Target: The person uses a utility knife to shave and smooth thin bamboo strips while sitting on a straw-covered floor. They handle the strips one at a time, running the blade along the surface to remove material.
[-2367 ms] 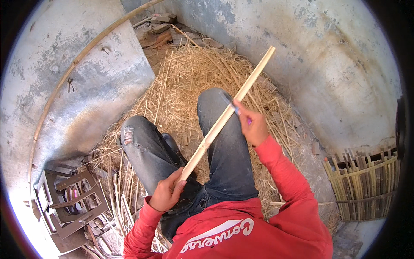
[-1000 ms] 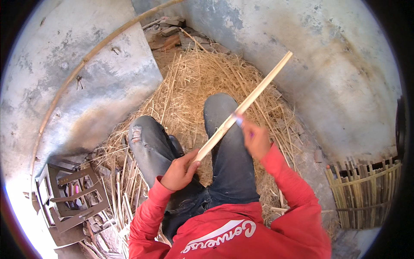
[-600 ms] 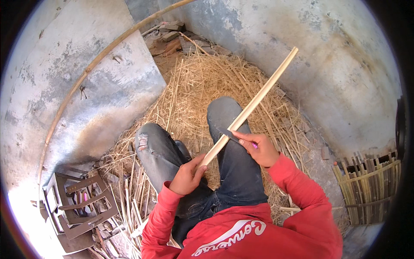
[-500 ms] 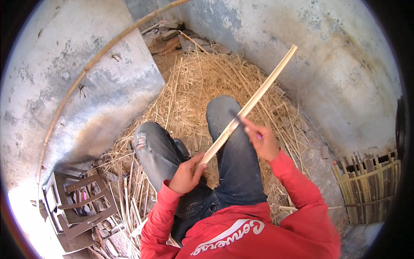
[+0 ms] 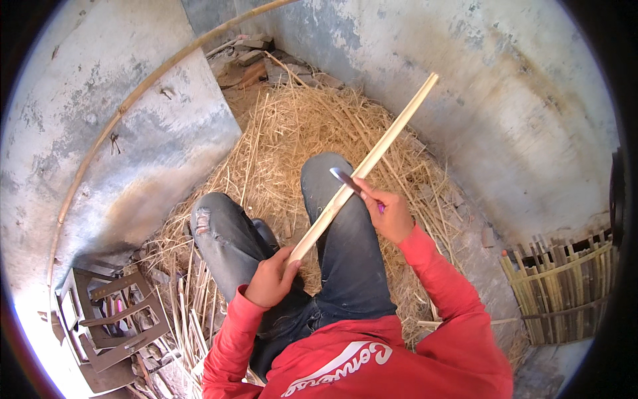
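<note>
A long, pale split bamboo strip [image 5: 393, 135] runs slantwise over my right knee, its far end raised toward the upper right. Its near end is gripped in my left hand [image 5: 269, 279], fingers closed around it above my lap. My right hand [image 5: 392, 218] is wrapped round a knife with a purple handle, little of which shows. The knife's dark, curved blade [image 5: 344, 178] lies across the strip near the knee, its tip jutting out past the strip's left edge. Whether the edge bites into the bamboo I cannot tell.
Straw-like shavings [image 5: 312, 120] cover the floor ahead, with broken bricks [image 5: 251, 56] behind them. Cut strips [image 5: 193, 312] and a brown frame-like object [image 5: 126, 319] lie at left. A slatted bamboo basket [image 5: 565, 286] stands at right. Walls close in; a long curved pole [image 5: 123, 110] crosses the left one.
The whole view has shifted, so everything sits a little further left. The knife blade, blurred before, is now sharp and shows more of its length across the strip. Both hands keep their holds.
</note>
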`<state>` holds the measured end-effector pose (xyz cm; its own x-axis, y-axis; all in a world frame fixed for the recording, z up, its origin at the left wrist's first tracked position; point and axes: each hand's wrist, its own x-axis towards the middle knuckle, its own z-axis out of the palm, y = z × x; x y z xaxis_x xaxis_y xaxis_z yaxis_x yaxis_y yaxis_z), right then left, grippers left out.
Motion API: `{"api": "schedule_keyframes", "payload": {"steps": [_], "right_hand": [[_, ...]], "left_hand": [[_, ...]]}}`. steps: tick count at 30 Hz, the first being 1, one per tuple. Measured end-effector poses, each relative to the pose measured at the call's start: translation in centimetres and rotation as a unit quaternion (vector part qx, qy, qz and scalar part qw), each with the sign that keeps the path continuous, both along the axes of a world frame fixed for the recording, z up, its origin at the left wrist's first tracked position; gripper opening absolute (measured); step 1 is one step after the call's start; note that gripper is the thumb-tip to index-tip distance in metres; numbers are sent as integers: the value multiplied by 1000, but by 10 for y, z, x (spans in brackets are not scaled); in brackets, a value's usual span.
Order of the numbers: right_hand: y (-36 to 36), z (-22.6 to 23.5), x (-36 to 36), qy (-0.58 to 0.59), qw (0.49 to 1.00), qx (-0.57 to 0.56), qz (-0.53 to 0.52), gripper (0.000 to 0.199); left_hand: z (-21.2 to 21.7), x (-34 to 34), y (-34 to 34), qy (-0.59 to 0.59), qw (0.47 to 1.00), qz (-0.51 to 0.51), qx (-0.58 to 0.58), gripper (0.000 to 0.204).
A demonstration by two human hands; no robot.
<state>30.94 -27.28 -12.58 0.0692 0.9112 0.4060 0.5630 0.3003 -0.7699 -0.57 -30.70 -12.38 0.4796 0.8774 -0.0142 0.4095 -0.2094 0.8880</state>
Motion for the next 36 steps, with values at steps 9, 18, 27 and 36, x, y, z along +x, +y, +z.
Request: {"api": "schedule_keyframes", "payload": {"steps": [9,18,27,36], "right_hand": [[82,-16,106,-88,971,36,-219,36],[65,-9,61,-17,992,-27,-123,37],[-2,-5,-19,-14,997,-16,-75,39],[-24,2,-39,-78,996,-52,-5,42]], "left_hand": [[27,-16,-22,94,993,4,67,20],[21,-41,-33,151,987,6,57,20],[17,-21,-37,65,998,10,13,15],[-17,7,-9,31,999,-4,10,19]]}}
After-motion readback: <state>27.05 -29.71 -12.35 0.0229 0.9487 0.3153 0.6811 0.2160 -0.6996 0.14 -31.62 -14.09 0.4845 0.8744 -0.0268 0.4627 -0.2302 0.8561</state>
